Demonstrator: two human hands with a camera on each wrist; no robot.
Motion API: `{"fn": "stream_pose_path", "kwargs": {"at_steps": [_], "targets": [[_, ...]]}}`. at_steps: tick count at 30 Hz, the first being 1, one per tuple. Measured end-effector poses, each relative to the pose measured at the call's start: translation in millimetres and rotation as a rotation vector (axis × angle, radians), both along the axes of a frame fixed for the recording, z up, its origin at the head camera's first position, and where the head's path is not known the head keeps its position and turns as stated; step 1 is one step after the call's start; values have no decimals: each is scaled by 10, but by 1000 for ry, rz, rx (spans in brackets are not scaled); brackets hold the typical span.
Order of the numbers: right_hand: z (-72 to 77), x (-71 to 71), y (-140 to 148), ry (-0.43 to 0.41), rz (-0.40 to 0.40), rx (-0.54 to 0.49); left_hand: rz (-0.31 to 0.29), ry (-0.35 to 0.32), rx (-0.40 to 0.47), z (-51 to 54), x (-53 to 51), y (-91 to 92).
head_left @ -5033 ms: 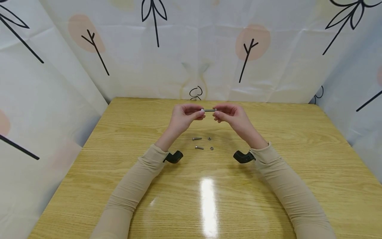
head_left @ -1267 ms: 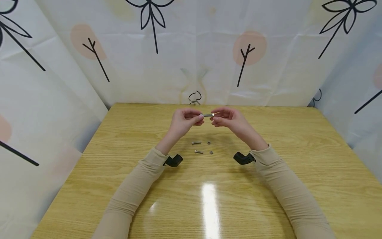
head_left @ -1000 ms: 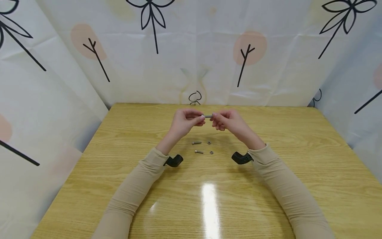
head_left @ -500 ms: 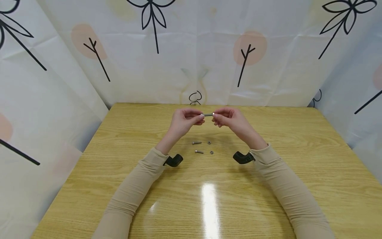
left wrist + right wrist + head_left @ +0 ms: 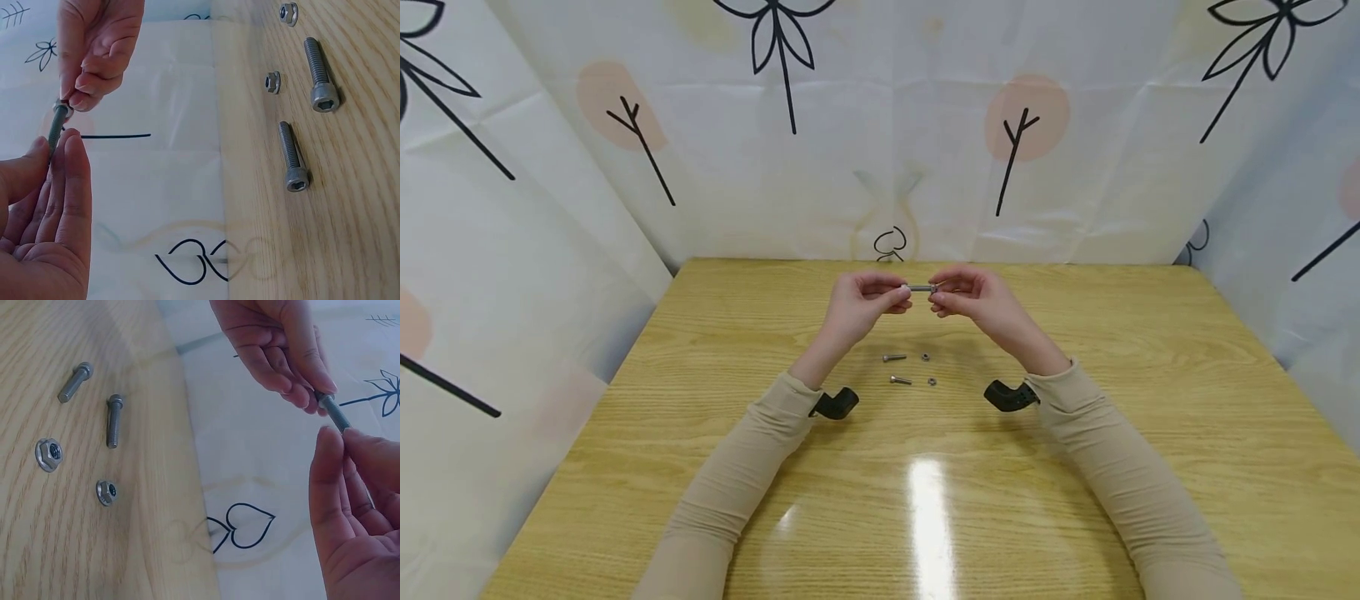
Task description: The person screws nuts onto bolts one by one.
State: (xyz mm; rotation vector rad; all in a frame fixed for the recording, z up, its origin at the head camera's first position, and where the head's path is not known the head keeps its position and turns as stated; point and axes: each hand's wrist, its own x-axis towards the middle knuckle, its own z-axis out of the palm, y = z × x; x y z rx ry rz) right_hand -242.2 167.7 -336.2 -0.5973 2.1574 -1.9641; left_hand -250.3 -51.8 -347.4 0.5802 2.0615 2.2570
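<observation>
Above the far part of the table, my left hand pinches the head end of a steel bolt between thumb and fingers. The bolt lies roughly level, its threaded shank pointing right. At that end sits a flange nut, held between the thumb and fingertips of my right hand. In the right wrist view the threaded shank shows between both hands, while right fingers cover the nut. The left fingers hide most of the bolt head.
On the wooden table below lie two socket-head bolts, a farther one and a nearer one. Right of them are two flange nuts. A patterned cloth hangs behind. Black wrist mounts sit at both cuffs.
The left hand keeps its hold on the bolt. Right fingers and thumb have shifted back and forth around the nut, covering it one second ago and showing it now. The table's bolts and nuts stay put.
</observation>
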Motion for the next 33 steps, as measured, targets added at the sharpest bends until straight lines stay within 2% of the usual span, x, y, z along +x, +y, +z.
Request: {"fn": "stream_pose_path", "kwargs": {"at_steps": [6,10,15,19,24,33], "targets": [[6,5,-41,-34,-20,72,-5,21,3,-7,13,-3],[3,4,-41,-62,-7,48,-3,22,8,-6,15,-4],[-4,12,-22,-2,13,2,-1,22,20,-6,18,-6],[-11,5,-16,15,9,34,-7,30,20,-13,19,-3],[1,9,-21,-42,6,73,-4,33,4,-25,14,-1],[13,12,-19,-7,8,-29,-7,40,5,-28,-5,-15]]}}
